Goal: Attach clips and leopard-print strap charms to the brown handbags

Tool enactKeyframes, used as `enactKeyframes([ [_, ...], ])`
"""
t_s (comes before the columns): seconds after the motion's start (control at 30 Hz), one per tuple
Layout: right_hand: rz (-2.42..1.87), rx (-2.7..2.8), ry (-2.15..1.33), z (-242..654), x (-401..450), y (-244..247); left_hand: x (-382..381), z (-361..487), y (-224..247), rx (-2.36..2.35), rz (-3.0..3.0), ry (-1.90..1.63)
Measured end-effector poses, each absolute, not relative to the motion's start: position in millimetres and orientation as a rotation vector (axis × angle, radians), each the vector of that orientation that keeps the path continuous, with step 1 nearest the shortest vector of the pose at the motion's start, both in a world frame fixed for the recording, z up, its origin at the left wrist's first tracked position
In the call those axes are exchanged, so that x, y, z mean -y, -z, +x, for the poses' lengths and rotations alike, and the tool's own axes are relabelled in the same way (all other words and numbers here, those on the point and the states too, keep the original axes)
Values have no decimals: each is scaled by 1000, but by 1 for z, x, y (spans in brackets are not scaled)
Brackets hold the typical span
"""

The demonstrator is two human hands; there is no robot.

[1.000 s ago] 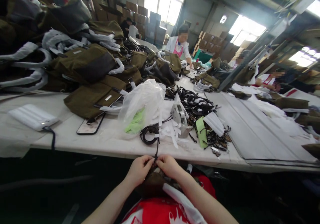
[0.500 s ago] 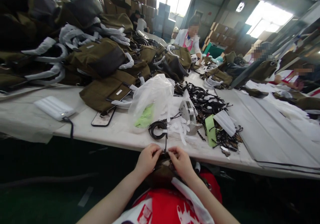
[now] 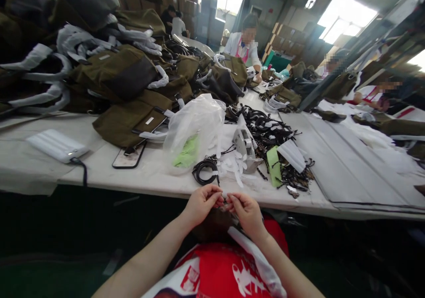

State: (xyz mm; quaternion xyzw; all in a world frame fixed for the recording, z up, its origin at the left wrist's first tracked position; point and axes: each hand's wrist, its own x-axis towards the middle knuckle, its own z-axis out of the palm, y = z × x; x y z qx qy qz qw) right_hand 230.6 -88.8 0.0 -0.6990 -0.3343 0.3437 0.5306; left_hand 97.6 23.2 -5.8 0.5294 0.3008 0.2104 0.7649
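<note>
Just past the table's front edge, my left hand (image 3: pixel 203 204) is closed, thumb and fingertips pinched together. Close beside it my right hand (image 3: pixel 245 211) makes a similar pinch, its fingertips nearly meeting the left ones. Whatever sits between the fingers is too small and covered to name. Under both hands a dark brownish bag-like piece (image 3: pixel 212 227) lies on my lap, mostly in shadow. A coiled black strap (image 3: pixel 203 172) rests on the table beyond my left hand, with a white band round it and one end reaching toward the fingers.
Olive bags (image 3: pixel 128 118) with wrapped handles are heaped at left. A phone (image 3: pixel 129 156), a white power bank (image 3: pixel 56 145), a clear plastic bag (image 3: pixel 195 125), a tape dispenser (image 3: pixel 245 145) and a pile of black straps (image 3: pixel 272 132) occupy the table. Co-workers (image 3: pixel 244 45) stand beyond.
The black strap piece that stood upright between my hands now shows only a short end near the left fingers. My fingertips have drawn closer together. The whole view has shifted slightly.
</note>
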Motion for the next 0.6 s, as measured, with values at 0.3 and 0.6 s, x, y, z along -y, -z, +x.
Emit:
enactKeyframes([
  [0.3,-1670,1007,-658,229,103,-14,-20,98,-6,-615,1106,-333],
  [0.6,-1784,1027,-599,223,101,-26,-17,96,-10,-595,1420,-330],
])
